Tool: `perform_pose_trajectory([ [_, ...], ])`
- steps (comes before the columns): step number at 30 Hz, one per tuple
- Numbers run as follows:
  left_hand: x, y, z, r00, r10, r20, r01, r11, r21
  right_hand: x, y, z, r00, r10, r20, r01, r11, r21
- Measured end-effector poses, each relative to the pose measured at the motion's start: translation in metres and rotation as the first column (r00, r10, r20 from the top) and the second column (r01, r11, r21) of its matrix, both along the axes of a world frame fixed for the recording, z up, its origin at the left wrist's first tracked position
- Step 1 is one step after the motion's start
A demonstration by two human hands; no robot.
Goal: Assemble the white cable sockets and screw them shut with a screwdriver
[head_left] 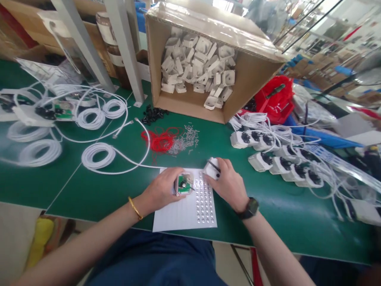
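Observation:
My left hand (162,188) is closed around a small white housing with a green circuit board (183,184) inside it, held over a white sheet (178,216) of small round stickers. A white cable (131,161) seems to run from the board to a coil on the green table. My right hand (228,182) is closed on a white plastic cover (212,169) and a thin dark tool, just right of the board.
An open cardboard box (190,105) of white plastic parts lies behind. Red wires (160,140), small metal pins (186,141) and black bits (153,114) lie before it. Several finished white units with cables (276,159) are at right, cable coils (95,117) at left.

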State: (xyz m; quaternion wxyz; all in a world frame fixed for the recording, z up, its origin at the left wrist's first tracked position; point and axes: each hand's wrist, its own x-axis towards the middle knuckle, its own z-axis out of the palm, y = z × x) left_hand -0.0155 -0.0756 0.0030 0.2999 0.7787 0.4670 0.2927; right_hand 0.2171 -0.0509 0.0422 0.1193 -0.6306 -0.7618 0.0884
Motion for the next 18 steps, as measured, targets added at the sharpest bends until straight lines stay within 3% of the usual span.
perform_pose_trajectory([
  [2, 0.0, 0.0, -0.001, 0.998, 0.063, 0.012, -0.063, 0.998, -0.026, 0.008, 0.006, -0.015, 0.986, -0.049, -0.16, 0.056, 0.998, 0.037],
  [4, 0.0, 0.0, -0.001, 0.993, 0.115, 0.024, -0.114, 0.993, -0.043, 0.008, 0.002, -0.019, 0.862, -0.068, -0.502, 0.154, 0.979, 0.132],
  [6, 0.0, -0.001, 0.0, 0.988, 0.149, 0.032, -0.147, 0.988, -0.043, 0.0, -0.011, -0.011, 0.569, -0.037, -0.821, 0.28, 0.948, 0.152],
  [8, 0.001, -0.001, 0.0, 0.985, 0.169, 0.031, -0.168, 0.985, -0.036, -0.015, -0.029, 0.0, 0.273, -0.055, -0.96, 0.305, 0.952, 0.032],
  [10, 0.001, -0.001, 0.001, 0.983, 0.181, 0.027, -0.18, 0.983, -0.027, -0.033, -0.045, 0.008, 0.122, -0.167, -0.978, 0.206, 0.969, -0.14],
  [13, 0.002, -0.001, 0.002, 0.983, 0.182, 0.029, -0.182, 0.983, -0.015, -0.056, -0.058, 0.008, 0.078, -0.274, -0.959, 0.086, 0.96, -0.267],
  [18, 0.001, -0.001, 0.001, 0.982, 0.187, 0.035, -0.187, 0.982, -0.026, -0.067, -0.062, -0.002, 0.188, -0.219, -0.957, 0.136, 0.971, -0.195],
])
